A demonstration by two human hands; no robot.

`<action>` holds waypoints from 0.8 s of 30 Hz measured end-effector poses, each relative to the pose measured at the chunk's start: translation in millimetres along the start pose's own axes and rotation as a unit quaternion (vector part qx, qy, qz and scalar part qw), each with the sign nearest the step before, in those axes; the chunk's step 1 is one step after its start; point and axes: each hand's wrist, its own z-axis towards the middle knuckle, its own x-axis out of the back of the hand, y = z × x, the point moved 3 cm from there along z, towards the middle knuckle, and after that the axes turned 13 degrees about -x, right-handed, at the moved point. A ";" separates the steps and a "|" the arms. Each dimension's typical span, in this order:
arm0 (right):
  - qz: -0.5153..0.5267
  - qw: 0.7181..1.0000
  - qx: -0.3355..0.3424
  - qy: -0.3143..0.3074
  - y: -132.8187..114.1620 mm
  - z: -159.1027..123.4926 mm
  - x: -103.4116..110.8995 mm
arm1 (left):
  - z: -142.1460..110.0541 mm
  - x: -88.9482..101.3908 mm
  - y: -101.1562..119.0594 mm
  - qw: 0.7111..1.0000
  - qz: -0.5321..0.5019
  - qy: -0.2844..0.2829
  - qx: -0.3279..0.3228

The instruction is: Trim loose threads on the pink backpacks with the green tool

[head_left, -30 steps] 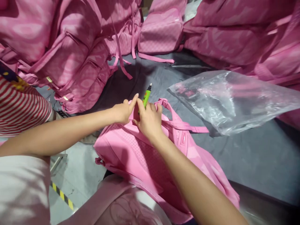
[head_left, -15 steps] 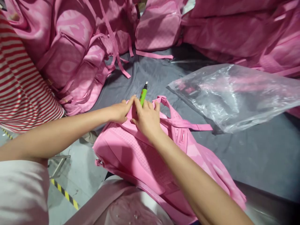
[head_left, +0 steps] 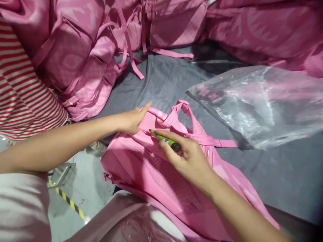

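A pink backpack (head_left: 151, 178) lies across the front edge of the table and my lap, its dotted back panel and straps facing up. My left hand (head_left: 132, 121) grips the backpack's top edge beside the carry handle (head_left: 157, 113), with one finger stretched out. Between the thumb and fingers of my right hand (head_left: 189, 156) is a slim green marker pen (head_left: 165, 138) with dark ends. Its narrow end points left at the fabric close to my left hand; whether it touches I cannot tell.
More pink backpacks (head_left: 73, 57) stand along the back and left. A clear plastic bag (head_left: 262, 104) lies on the grey cloth-covered table (head_left: 166, 84) at right. Someone in a red-striped shirt (head_left: 22, 87) is close at left. Black-and-yellow tape (head_left: 68, 200) marks the floor.
My right hand has moved right and toward me from the handle, and the pen has turned from pointing away to pointing left over the backpack. My left hand stays at the top edge.
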 end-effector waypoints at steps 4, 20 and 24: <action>0.073 0.997 -0.027 -0.028 -0.9 18.7 -13.2 | 0.9 1.5 0.3 1.000 -0.006 -0.015 0.011; -0.049 0.998 0.018 -0.023 3.7 21.3 -24.5 | 6.3 -1.3 -3.7 1.000 0.006 -0.015 0.004; -0.052 0.998 0.019 -0.037 4.5 22.7 -26.3 | 6.5 -1.0 -3.1 1.000 0.008 -0.019 0.008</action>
